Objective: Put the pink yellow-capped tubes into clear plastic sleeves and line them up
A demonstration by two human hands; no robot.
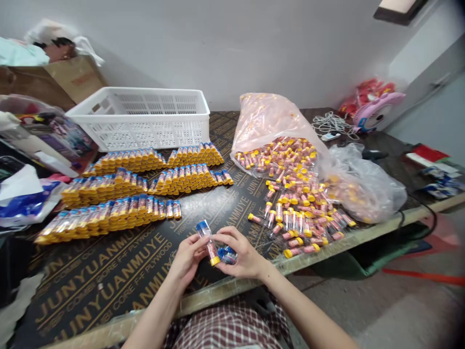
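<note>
On the far left, a cardboard box (74, 80) with cloth and plastic on top stands against the wall, with a blue-and-white bag (32, 201) and other clutter nearer. Beside it on the dark, gold-lettered tabletop (119, 271) is a white basket (152, 131) with slotted walls; its floor is hidden. Right in front of it, stacked rows (109, 215) of blue-topped tubes lie with their yellow ends toward the person, and two tubes lie at the right end of the nearest row.

Near the front edge, the left hand (191, 257) pinches the tube (210, 245) between thumb and fingers. The tube is clear and tilted, with a blue top, a yellow cap at its lower end and reddish contents. The right hand (241, 252) is curled around a bunch of blue pieces (227, 255), its fingertips at the tube.

Farther right, a pinkish bag (272, 116) lies open toward the person, full of yellow-capped tubes that spill out in a loose pile (298, 208) reaching the front edge. A clear bag (370, 182) with more yellow-capped tubes touches it. Behind are a white cable (332, 123), a pink fan (378, 112) and a bag of red things (370, 92).
</note>
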